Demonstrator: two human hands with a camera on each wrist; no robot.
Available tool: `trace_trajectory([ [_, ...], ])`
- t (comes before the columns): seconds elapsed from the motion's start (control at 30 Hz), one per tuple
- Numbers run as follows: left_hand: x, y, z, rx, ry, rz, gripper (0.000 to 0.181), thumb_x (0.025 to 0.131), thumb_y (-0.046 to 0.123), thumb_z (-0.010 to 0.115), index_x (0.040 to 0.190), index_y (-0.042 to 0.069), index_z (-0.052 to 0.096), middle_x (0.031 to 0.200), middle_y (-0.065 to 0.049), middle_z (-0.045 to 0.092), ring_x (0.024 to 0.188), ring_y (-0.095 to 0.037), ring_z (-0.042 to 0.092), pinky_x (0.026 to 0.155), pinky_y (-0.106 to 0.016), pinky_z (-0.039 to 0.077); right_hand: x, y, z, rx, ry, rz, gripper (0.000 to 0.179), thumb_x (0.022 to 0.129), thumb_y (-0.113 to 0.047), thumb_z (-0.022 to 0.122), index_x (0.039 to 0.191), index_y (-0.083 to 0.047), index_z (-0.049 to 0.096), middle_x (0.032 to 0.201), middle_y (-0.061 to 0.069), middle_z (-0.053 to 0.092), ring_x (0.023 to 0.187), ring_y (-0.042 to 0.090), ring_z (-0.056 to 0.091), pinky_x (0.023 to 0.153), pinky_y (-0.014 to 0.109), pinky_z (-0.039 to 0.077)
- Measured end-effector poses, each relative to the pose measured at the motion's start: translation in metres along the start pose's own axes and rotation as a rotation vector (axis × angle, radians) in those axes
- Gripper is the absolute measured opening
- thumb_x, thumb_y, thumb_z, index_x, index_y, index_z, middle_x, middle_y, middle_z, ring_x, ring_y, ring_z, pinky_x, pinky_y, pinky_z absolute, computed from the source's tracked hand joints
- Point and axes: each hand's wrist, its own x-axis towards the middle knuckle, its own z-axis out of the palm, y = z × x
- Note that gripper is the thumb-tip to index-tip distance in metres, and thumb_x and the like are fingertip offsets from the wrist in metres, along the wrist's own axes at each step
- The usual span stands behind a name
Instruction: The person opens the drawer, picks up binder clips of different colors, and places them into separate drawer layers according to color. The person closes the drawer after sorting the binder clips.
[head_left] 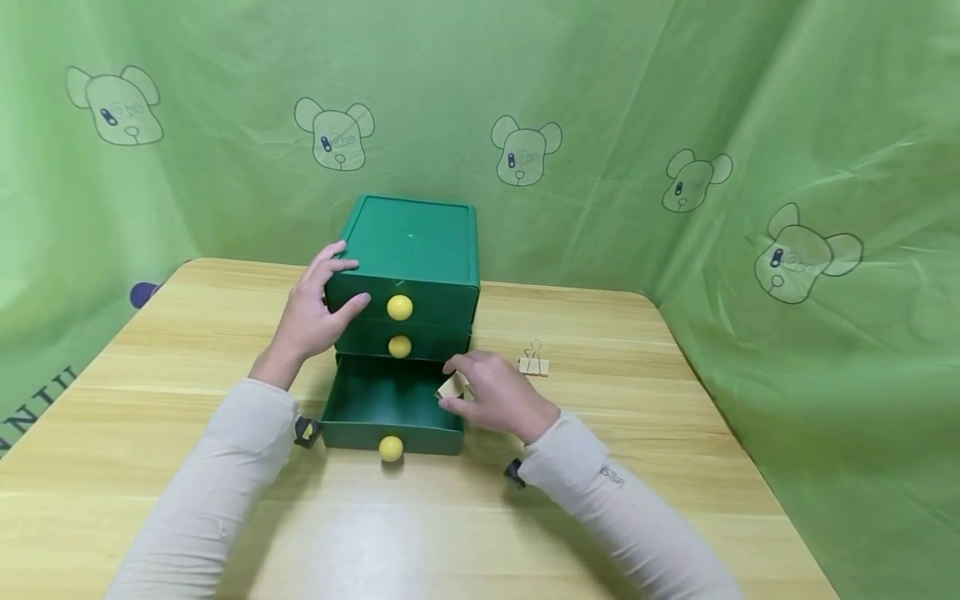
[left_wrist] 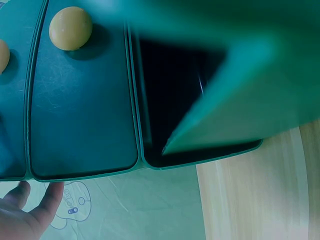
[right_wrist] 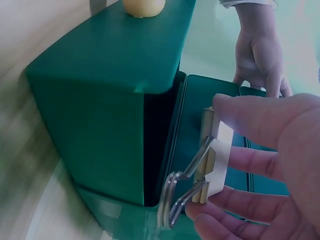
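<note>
A green three-drawer box (head_left: 408, 242) with yellow knobs stands on the table, its bottom drawer (head_left: 393, 437) pulled out. My left hand (head_left: 311, 312) rests on the box's upper left corner, thumb across the top drawer's front and fingers at the side and top edge. Over the right side of the pulled-out drawer, my right hand (head_left: 498, 393) pinches a cream binder clip (right_wrist: 218, 160) between thumb and fingers; its wire handles stick out, as the right wrist view shows. A second binder clip (head_left: 533, 365) sits on the table to the right of the box.
The wooden table (head_left: 375, 533) carries the box near its middle. Green curtains (head_left: 435, 83) printed with bear heads hang behind and at both sides. A dark purple round object (head_left: 142, 293) shows beyond the table's left edge.
</note>
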Motion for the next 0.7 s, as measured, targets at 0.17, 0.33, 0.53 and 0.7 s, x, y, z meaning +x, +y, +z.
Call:
trace_trajectory([
  [0.17,0.000,-0.001,0.000,0.001,0.001,0.003,0.048,0.092,0.025,0.066,0.133,0.007,0.051,0.157,-0.005,0.028,0.142,-0.033,0.024,0.109,-0.063,0.021,0.004,-0.004,0.001,0.007,-0.020,-0.005,0.040,0.084,-0.031,0.077,0.112,-0.006,0.066,0.104,0.008,0.068,0.086,0.018,0.062,0.081,0.033,0.053],
  [0.33,-0.001,-0.001,0.000,0.002,0.005,0.001,0.047,0.091,0.025,0.067,0.132,0.007,0.051,0.156,-0.005,0.028,0.142,-0.032,0.025,0.109,-0.062,0.022,0.007,-0.008,0.002,0.022,-0.029,-0.019,0.039,0.084,-0.030,0.076,0.113,-0.006,0.066,0.106,0.009,0.067,0.086,0.018,0.061,0.081,0.032,0.053],
  [0.53,0.000,-0.001,0.000,0.007,-0.002,-0.001,0.048,0.092,0.026,0.066,0.133,0.007,0.051,0.157,-0.005,0.028,0.142,-0.033,0.024,0.109,-0.062,0.022,0.010,-0.009,0.005,0.020,-0.048,-0.024,0.039,0.085,-0.032,0.076,0.113,-0.006,0.066,0.106,0.007,0.067,0.087,0.017,0.061,0.082,0.031,0.053],
  [0.7,0.001,0.000,0.000,0.009,-0.001,-0.009,0.048,0.091,0.027,0.067,0.132,0.007,0.052,0.156,-0.004,0.028,0.142,-0.032,0.024,0.109,-0.062,0.021,0.013,-0.011,0.007,0.010,-0.049,-0.038,0.038,0.085,-0.031,0.076,0.112,-0.006,0.067,0.109,0.008,0.068,0.093,0.018,0.063,0.087,0.031,0.052],
])
